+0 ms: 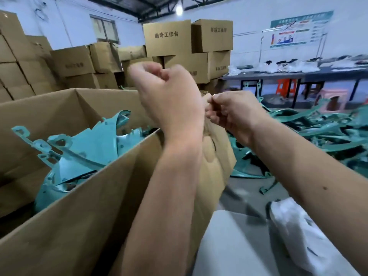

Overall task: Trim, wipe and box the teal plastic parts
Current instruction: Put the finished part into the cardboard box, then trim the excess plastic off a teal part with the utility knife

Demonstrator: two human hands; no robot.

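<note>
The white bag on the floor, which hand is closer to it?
Right. The right hand is raised above and left of the white bag; the left hand is farther left, over the open box's corner.

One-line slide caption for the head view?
Both hands raised over an open box of teal parts, more piled right.

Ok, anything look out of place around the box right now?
Yes. Teal parts sprawl in a loose heap on the floor right of the box, and the box's right flap is bent and crumpled beside the hands.
</note>
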